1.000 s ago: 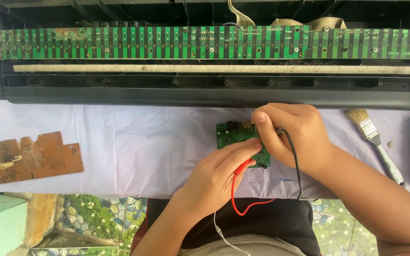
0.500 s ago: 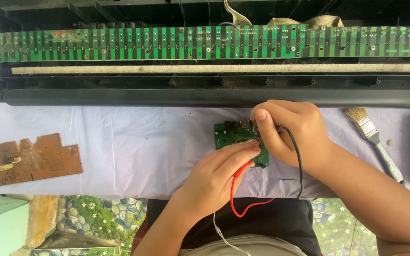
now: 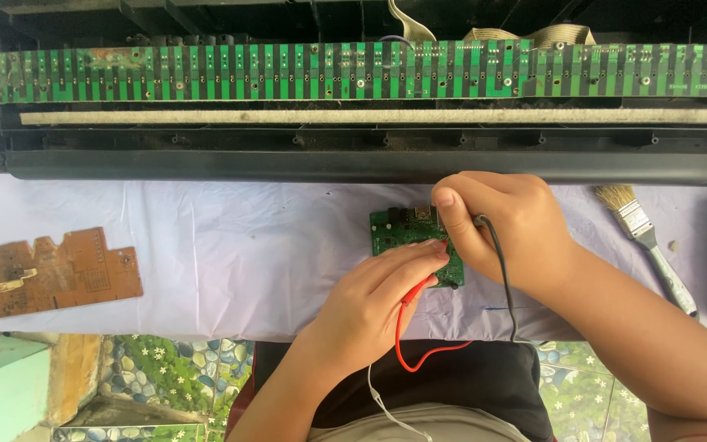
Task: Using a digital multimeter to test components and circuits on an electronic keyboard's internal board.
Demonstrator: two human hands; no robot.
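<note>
Left hand [image 3: 378, 299] pinches red probe [image 3: 413, 296]; right hand [image 3: 501, 225] pinches black probe [image 3: 493, 245]; both tips meet small green circuit board [image 3: 398, 231] on white cloth [image 3: 206, 245], below opened keyboard chassis [image 3: 353, 155]

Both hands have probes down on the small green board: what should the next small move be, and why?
Probably hold both tips steady a moment. The left hand presses the red probe and the right hand the black probe onto the small green board, which lies loose on the white cloth and could slide.
</note>
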